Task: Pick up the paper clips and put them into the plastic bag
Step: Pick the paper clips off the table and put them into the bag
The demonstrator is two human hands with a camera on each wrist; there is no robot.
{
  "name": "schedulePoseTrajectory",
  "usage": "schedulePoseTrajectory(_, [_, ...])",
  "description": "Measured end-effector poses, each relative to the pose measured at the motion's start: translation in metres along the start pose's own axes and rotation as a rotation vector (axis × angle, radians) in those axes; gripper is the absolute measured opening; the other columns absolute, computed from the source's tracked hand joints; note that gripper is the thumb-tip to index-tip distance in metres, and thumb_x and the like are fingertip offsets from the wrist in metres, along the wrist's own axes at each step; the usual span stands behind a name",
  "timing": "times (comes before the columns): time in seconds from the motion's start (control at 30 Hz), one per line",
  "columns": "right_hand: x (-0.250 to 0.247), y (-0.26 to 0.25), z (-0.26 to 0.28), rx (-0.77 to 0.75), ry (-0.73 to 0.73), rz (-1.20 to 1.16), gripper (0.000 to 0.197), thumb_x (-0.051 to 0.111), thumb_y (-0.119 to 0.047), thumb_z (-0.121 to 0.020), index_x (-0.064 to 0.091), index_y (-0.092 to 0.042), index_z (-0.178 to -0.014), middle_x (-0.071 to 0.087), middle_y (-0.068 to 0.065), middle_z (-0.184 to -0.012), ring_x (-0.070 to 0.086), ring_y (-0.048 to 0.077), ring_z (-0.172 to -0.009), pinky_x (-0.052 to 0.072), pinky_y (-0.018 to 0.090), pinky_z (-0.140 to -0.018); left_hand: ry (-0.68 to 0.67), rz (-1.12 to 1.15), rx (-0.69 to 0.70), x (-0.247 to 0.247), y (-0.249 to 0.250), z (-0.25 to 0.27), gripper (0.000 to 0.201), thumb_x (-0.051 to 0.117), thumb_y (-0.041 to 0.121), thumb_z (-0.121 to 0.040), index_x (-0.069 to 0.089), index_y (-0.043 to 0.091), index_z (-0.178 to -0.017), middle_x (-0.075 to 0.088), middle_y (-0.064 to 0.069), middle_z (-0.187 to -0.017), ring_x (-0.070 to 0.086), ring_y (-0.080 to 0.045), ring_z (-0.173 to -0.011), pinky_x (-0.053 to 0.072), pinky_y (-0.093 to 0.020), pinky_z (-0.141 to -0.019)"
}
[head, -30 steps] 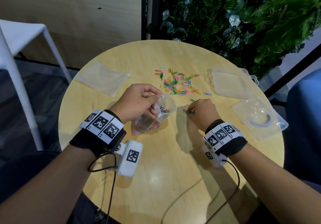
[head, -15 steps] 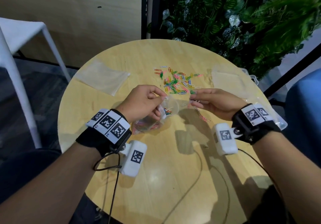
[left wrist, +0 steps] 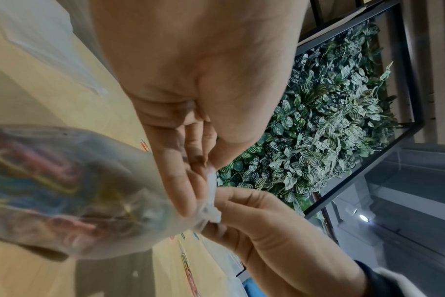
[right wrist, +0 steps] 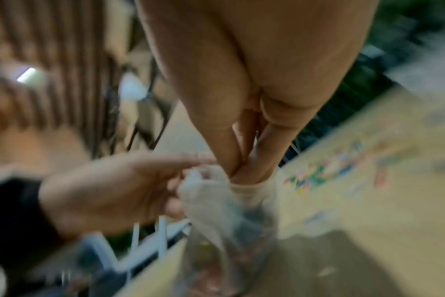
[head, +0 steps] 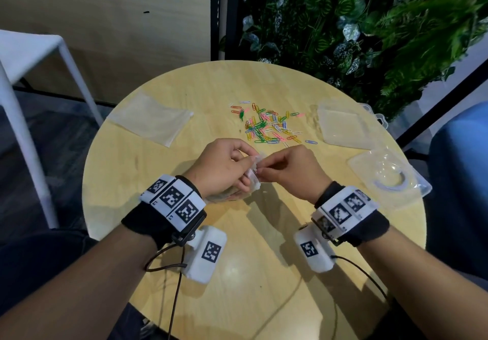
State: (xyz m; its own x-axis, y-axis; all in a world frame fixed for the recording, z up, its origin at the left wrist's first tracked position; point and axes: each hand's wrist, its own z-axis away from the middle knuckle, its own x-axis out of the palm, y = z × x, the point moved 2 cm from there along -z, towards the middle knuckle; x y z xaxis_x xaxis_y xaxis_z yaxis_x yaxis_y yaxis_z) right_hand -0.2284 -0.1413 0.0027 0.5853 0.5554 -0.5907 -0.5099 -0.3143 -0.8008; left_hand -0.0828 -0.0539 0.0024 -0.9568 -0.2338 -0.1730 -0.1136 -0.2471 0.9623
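Note:
My left hand (head: 250, 164) grips a small clear plastic bag (head: 254, 181) just above the round wooden table (head: 237, 273). The left wrist view shows the bag (left wrist: 64, 191) bulging with several coloured clips and my left hand (left wrist: 203, 170) pinching its mouth. My right hand (head: 261, 172) has its thumb and fingers pinched together, the tips pushed into the bag's mouth (right wrist: 238, 174). A tiny dark bit of paper clip shows between them; the rest is hidden. The loose pile of coloured paper clips (head: 269, 128) lies just beyond both hands.
An empty flat bag (head: 150, 118) lies at the table's left. Another flat bag (head: 343, 126) and a clear plastic case (head: 388, 181) lie at the right. A white stool (head: 26, 49) stands to the left, a plant wall (head: 356, 23) behind, a blue seat (head: 462, 181) to the right.
My right hand picked a clip off the table, lifted it and came left to the bag's mouth. My left hand kept hold of the bag and raised it slightly.

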Motion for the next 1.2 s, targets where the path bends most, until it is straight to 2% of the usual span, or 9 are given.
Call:
schedulePoseTrajectory(0.1, [-0.010,-0.008,-0.001,-0.132,0.018,0.115,0.007,0.073,-0.015,-0.082,0.079,-0.014,-0.086,0.076,-0.005,-0.083,0.069,0.002,-0.075,0.054,0.014,-0.073,0.031,-0.052,-0.036,-0.005,-0.002,-0.002,0.011,0.066,0.014,-0.096,0.071,0.006,-0.100,0.071,-0.015,-0.070,0.072,-0.029,-0.061,0.063,-0.034,-0.057])
schedulePoseTrajectory(0.23, [-0.061,0.018,-0.009,0.218,0.104,-0.163,0.022,0.074,-0.006,-0.081,0.071,-0.006,-0.104,0.072,0.012,-0.093,0.066,0.021,-0.078,0.060,0.024,-0.060,0.106,-0.068,-0.062,-0.018,0.001,-0.004,0.008,0.068,0.013,-0.095,0.073,0.006,-0.094,0.071,-0.012,-0.066,0.070,-0.022,-0.053,0.061,-0.031,-0.052])
schedulePoseTrajectory(0.37, [-0.064,0.055,0.007,0.588,-0.089,0.262,0.071,0.086,-0.020,-0.069,0.048,-0.013,-0.129,0.063,0.005,-0.093,0.064,0.021,-0.079,0.055,0.030,-0.069,0.165,-0.058,-0.048,-0.032,0.006,-0.006,0.009,0.065,0.009,-0.095,0.073,0.005,-0.095,0.069,-0.015,-0.066,0.067,-0.017,-0.048,0.059,-0.027,-0.047])
schedulePoseTrajectory(0.47, [-0.044,0.066,-0.002,0.508,-0.013,0.474,0.073,0.085,-0.033,-0.067,0.049,-0.010,-0.126,0.059,0.002,-0.098,0.053,0.020,-0.092,0.045,0.031,-0.081,0.179,-0.049,-0.035,-0.041,0.008,-0.008,0.009,0.064,0.008,-0.095,0.073,0.007,-0.096,0.071,-0.013,-0.066,0.070,-0.018,-0.051,0.060,-0.028,-0.051])
schedulePoseTrajectory(0.67, [-0.032,0.063,-0.068,0.464,0.123,0.338,0.081,0.089,-0.036,-0.062,0.050,-0.021,-0.132,0.061,0.003,-0.107,0.058,0.021,-0.098,0.048,0.031,-0.084,0.166,-0.044,0.000,-0.051,0.012,-0.008,0.009,0.065,0.010,-0.095,0.073,0.011,-0.092,0.071,-0.011,-0.064,0.071,-0.020,-0.053,0.059,-0.026,-0.049])
schedulePoseTrajectory(0.83, [-0.018,0.043,-0.124,0.361,0.037,0.470,0.085,0.085,-0.038,-0.067,0.045,-0.024,-0.141,0.061,0.005,-0.130,0.060,0.022,-0.110,0.048,0.029,-0.088,0.163,-0.051,0.005,-0.054,0.013,-0.010,0.010,0.064,0.011,-0.095,0.073,0.014,-0.091,0.072,-0.012,-0.067,0.073,-0.024,-0.057,0.063,-0.033,-0.054])
schedulePoseTrajectory(0.97, [-0.003,0.028,-0.143,0.244,-0.113,0.777,0.095,0.074,-0.061,-0.069,0.032,-0.032,-0.149,0.044,0.012,-0.139,0.053,0.032,-0.120,0.046,0.037,-0.095,0.162,-0.064,0.014,-0.057,0.012,-0.012,0.012,0.061,0.008,-0.095,0.072,0.011,-0.093,0.072,-0.012,-0.067,0.074,-0.025,-0.058,0.064,-0.037,-0.056])
schedulePoseTrajectory(1.07, [0.007,0.022,-0.143,0.176,-0.147,0.896,0.072,0.065,-0.058,-0.080,0.043,-0.031,-0.143,0.044,0.012,-0.130,0.055,0.031,-0.109,0.047,0.035,-0.091,0.160,-0.067,0.009,-0.058,0.012,-0.013,0.012,0.061,0.008,-0.095,0.072,0.010,-0.094,0.072,-0.012,-0.068,0.074,-0.024,-0.057,0.063,-0.035,-0.055])
schedulePoseTrajectory(1.2, [0.015,0.019,-0.134,0.038,0.028,0.866,0.026,0.060,-0.021,-0.086,0.073,-0.020,-0.108,0.071,0.008,-0.093,0.054,0.020,-0.074,0.042,0.021,-0.071,0.151,-0.077,-0.016,-0.057,0.011,-0.011,0.012,0.060,0.008,-0.095,0.071,0.011,-0.094,0.073,-0.014,-0.072,0.074,-0.026,-0.060,0.064,-0.038,-0.058])
